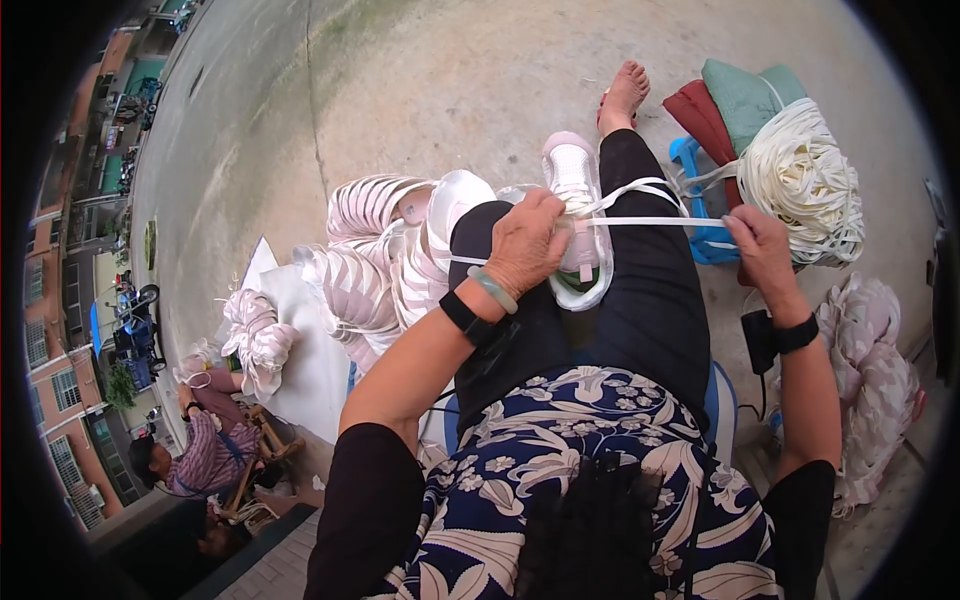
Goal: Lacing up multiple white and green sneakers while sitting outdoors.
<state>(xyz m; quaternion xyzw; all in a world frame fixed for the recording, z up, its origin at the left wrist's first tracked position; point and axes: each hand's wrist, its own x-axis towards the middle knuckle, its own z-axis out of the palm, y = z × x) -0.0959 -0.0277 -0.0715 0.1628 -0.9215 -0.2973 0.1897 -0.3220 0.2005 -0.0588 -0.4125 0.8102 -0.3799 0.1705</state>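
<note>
A pale pink and white sneaker rests between my thighs, its toe pointing away and some green visible inside the heel opening. My left hand is closed at the sneaker's left side near the tongue; its fingertips partly hide what they pinch. From there a flat white shoelace runs taut to the right. My right hand grips the lace's other end above my right thigh. More white lace loops over my right knee toward a big coiled bundle of white laces.
Nested stacks of pink and white shoe pieces lie to my left, beside a tied pink bundle on a white sheet. A blue plastic stool stands under folded green cloth. More bundles lie right. Another person sits far left.
</note>
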